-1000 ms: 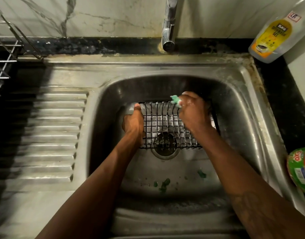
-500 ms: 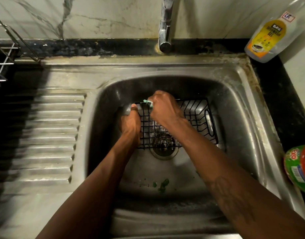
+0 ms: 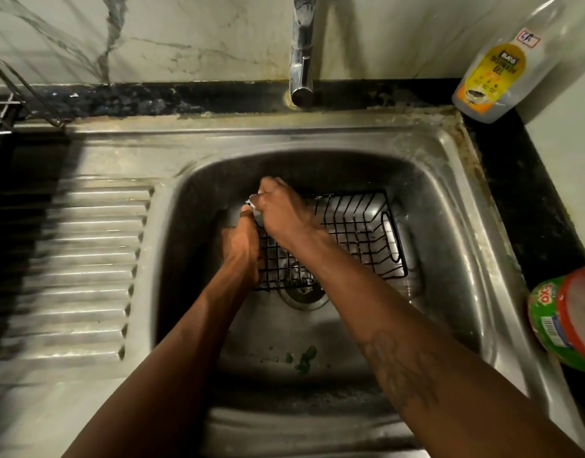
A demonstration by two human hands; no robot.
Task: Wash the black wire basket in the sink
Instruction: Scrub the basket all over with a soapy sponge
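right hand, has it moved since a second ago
Yes. The right hand with the sponge slid left along the basket, from right of the drain to left of it.

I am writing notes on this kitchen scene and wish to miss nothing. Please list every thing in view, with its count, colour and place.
basket: one, black, in the sink over the drain
sink: one, steel, ribbed at its left
drain: one, steel, partly under the basket
tap: one, chrome, behind the sink, centre
bottle: one, clear with yellow label, back right corner
tub: one, green and red, right edge
rack: one, metal wire, left edge
green bits: several, green, sink floor, near side
pad: one, pale, mostly hidden in the right hand
left hand: one, grips the basket's left side
right hand: one, holds the pad at the basket's far left corner
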